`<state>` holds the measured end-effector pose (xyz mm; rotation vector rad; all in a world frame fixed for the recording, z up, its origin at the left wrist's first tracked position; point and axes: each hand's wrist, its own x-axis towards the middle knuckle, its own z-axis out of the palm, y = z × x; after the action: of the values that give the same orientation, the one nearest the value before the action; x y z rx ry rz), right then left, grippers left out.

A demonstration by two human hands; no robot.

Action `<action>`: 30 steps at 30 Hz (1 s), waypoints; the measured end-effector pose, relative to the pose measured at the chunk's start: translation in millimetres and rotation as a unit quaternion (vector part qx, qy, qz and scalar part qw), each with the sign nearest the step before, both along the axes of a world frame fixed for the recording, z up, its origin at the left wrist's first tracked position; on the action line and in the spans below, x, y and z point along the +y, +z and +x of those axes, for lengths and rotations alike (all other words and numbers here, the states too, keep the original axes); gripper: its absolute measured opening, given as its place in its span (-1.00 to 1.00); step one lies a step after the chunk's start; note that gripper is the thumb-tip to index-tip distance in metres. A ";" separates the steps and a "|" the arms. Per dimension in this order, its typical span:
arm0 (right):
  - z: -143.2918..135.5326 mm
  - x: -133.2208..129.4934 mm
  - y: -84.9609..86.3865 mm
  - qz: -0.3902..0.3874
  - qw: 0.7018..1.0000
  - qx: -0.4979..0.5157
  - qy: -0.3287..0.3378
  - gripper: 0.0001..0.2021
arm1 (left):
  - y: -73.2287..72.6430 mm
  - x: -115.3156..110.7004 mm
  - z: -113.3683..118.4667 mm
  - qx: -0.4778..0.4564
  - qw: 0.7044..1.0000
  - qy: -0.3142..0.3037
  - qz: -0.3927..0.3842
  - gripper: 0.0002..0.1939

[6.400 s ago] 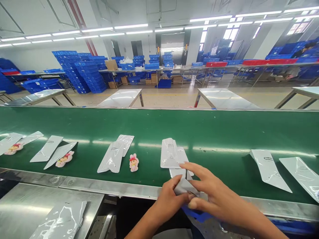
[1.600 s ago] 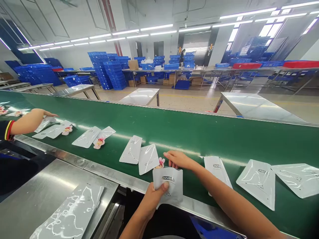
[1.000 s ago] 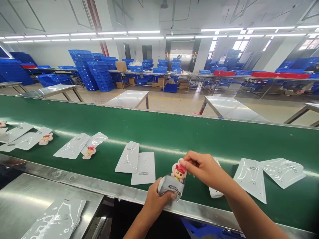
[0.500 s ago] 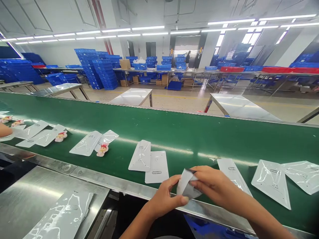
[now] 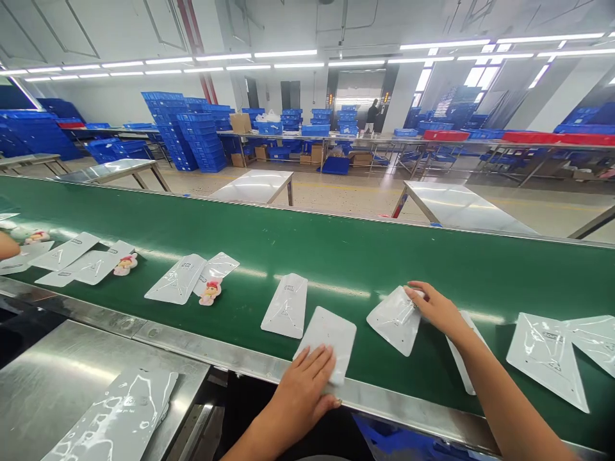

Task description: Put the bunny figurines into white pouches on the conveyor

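Observation:
My left hand [image 5: 307,390] lies flat, fingers stretched, on a white plastic pouch [image 5: 334,336] near the close edge of the green conveyor belt [image 5: 355,256]. My right hand [image 5: 439,314] is farther out over the belt, its fingertips closed on the upper right corner of another white pouch [image 5: 394,320]. Part of that corner is hidden by the fingers. Just left of my left hand rests a white pouch [image 5: 287,306] with small grey print. Under my right wrist a further pouch [image 5: 466,352] is partly covered by the forearm.
Pouches with small pink cartoon figures [image 5: 210,291] lie leftward on the belt; a pair of pouches [image 5: 545,358] lies at the right. A stack of pouches [image 5: 115,416] sits on a steel table [image 5: 72,365]. Another person's hand [image 5: 7,245] shows at the left edge. Blue crates [image 5: 202,141] stand behind.
Both hands were together on a folded pouch; now they are apart, the left flat on one pouch, the right farther right at another. Pouches on the belt have shifted slightly right.

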<state>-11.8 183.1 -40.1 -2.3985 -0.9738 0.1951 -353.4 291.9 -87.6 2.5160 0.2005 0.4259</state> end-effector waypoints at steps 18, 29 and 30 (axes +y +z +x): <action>-189.6 43.6 32.5 0.116 0.912 0.085 0.384 -0.78 | 65.6 42.2 -46.6 -0.200 0.793 0.059 -0.572 -0.15; -244.2 227.6 28.9 0.029 0.889 0.208 0.406 -0.63 | 32.0 68.2 -72.6 -0.389 0.510 0.400 -0.655 -0.52; -248.5 249.3 25.6 0.025 0.896 0.208 0.391 -0.65 | 31.1 71.3 -75.0 -0.396 0.514 0.401 -0.647 -0.51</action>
<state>-260.2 432.5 -14.5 -1.6743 -1.6311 0.9143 -428.4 363.2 -56.5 0.4536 0.8949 1.1514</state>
